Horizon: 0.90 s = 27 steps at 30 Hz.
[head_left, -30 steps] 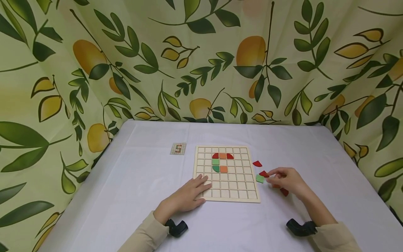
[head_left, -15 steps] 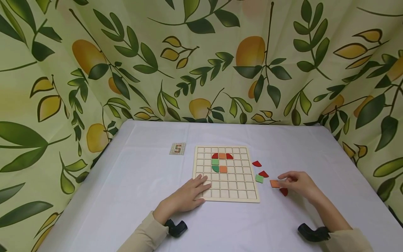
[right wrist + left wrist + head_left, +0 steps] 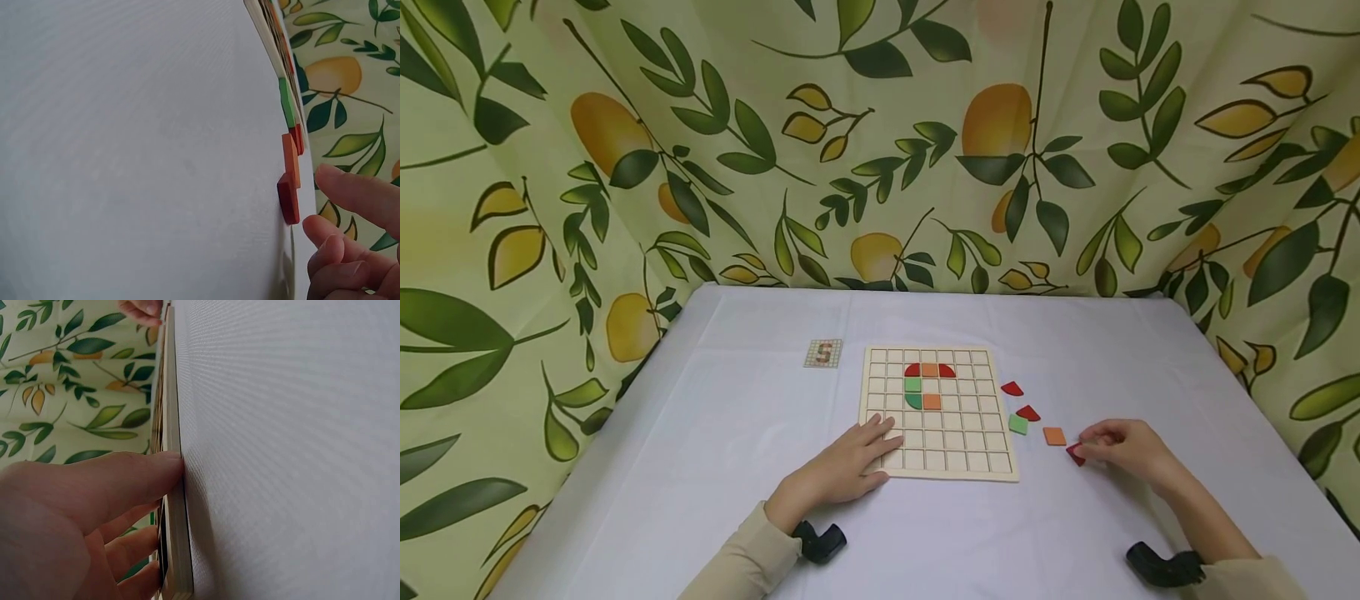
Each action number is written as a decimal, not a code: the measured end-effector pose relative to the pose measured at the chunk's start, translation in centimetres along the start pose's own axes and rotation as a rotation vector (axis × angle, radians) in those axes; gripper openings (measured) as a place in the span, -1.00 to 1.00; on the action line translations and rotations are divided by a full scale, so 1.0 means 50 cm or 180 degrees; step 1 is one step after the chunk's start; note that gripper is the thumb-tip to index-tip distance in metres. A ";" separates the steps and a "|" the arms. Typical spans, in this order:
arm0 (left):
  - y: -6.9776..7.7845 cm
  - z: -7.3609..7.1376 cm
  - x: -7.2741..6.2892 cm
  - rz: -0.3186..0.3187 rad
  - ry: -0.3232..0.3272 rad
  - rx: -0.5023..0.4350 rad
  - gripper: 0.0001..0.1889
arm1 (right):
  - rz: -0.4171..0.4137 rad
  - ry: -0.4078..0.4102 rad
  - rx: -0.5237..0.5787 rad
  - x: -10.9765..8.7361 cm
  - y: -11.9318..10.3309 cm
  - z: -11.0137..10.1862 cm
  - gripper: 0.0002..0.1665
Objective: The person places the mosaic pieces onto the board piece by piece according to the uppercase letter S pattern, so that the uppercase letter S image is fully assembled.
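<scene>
Right hand [image 3: 1123, 450] fingertips touching red piece [image 3: 1075, 454], grasp unclear; piece flat, pointing direction indiscernible.

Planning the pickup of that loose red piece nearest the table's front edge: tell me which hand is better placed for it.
Right. The right hand already has its fingertips at the red wooden piece, while the left hand rests flat on the wooden grid board, likely steadying it.

Lemon-and-leaf print curtain [image 3: 880, 142] behind and beside; white-clothed table [image 3: 760, 417], soft even light

A small red piece [image 3: 1074, 453] lies flat beside an orange square [image 3: 1054, 436]
</scene>
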<state>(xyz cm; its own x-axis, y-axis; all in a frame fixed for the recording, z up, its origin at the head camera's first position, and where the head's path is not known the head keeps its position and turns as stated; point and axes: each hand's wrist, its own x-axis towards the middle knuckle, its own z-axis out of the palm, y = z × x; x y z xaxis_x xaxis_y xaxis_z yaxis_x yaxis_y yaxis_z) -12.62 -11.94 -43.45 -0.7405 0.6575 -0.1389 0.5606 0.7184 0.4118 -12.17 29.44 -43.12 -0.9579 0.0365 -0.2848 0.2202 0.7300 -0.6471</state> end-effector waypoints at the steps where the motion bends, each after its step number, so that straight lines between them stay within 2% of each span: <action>1: 0.000 0.000 0.000 0.0010 0.0007 0.0004 -0.46 | -0.0004 -0.0007 0.0005 -0.001 0.002 -0.001 -0.52; 13: 0.002 -0.004 -0.001 0.0025 0.0019 -0.0004 -0.47 | 0.0207 -0.0110 0.0068 0.002 0.011 0.002 -0.43; 20: 0.003 -0.004 -0.002 -0.0025 -0.0007 -0.0022 -0.46 | 0.0176 -0.0088 0.0086 0.004 0.003 0.014 -0.44; 27: 0.002 -0.003 -0.002 0.0039 0.0024 0.0019 -0.47 | 0.0137 -0.0084 0.0147 0.005 -0.002 0.021 -0.47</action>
<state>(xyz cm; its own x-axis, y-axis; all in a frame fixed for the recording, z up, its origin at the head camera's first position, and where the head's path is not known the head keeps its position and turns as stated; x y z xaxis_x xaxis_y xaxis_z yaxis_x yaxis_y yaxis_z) -12.56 -11.97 -43.29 -0.7364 0.6645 -0.1271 0.5718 0.7117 0.4081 -12.25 28.68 -43.87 -0.9423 0.0488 -0.3311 0.2699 0.6957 -0.6657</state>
